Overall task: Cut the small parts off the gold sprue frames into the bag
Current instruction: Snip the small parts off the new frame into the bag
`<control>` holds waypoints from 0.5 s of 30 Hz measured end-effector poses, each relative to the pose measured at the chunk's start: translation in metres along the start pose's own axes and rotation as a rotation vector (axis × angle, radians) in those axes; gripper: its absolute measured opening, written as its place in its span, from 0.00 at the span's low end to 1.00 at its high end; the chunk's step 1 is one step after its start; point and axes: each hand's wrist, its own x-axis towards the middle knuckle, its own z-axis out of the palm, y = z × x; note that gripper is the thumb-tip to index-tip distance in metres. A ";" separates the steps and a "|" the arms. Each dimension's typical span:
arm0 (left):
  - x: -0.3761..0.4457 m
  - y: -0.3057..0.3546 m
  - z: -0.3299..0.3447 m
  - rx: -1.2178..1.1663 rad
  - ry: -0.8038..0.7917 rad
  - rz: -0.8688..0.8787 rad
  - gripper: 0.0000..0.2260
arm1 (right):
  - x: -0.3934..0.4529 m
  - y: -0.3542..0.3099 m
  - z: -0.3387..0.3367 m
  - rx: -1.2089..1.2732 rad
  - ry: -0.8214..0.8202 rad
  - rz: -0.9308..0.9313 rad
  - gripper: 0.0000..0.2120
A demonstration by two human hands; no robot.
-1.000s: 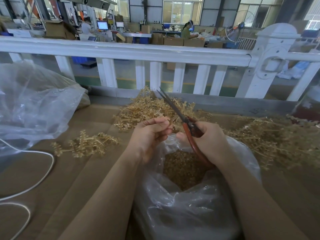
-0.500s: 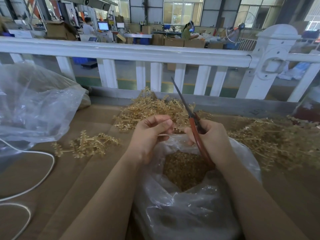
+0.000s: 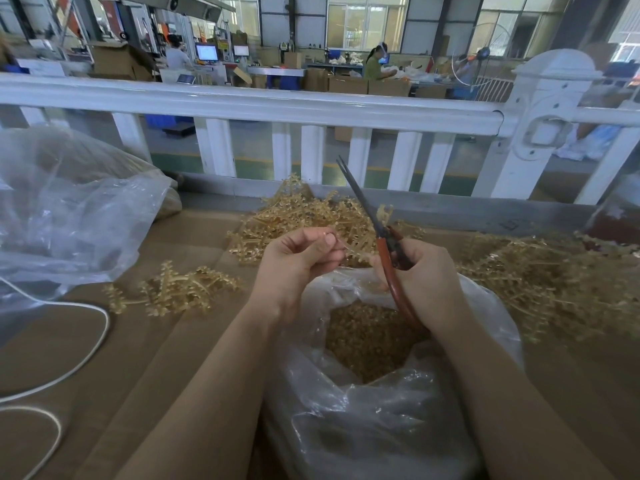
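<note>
- Left hand (image 3: pixel 298 261): I see it pinching 1 gold sprue frame (image 3: pixel 360 249) between thumb and fingertips, above the bag's mouth.
- Right hand (image 3: pixel 424 282): fingers curled round the red handles of the scissors (image 3: pixel 375 225); blade tips slightly parted, pointing up and away.
- Clear bag (image 3: pixel 374 410): open below both hands, cut gold parts (image 3: pixel 367 337) inside.
- Uncut frames: 3 heaps on the brown table (image 3: pixel 121 375), behind (image 3: pixel 298 216), left (image 3: pixel 173 289), right (image 3: pixel 554 278).

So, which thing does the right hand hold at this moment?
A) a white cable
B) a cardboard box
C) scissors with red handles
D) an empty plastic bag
C: the right hand grips the red handles of the scissors, whose blades point up and away, over the bag.
</note>
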 end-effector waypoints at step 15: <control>-0.002 0.004 -0.002 0.035 0.008 0.093 0.06 | -0.001 0.008 -0.003 -0.309 -0.052 -0.092 0.26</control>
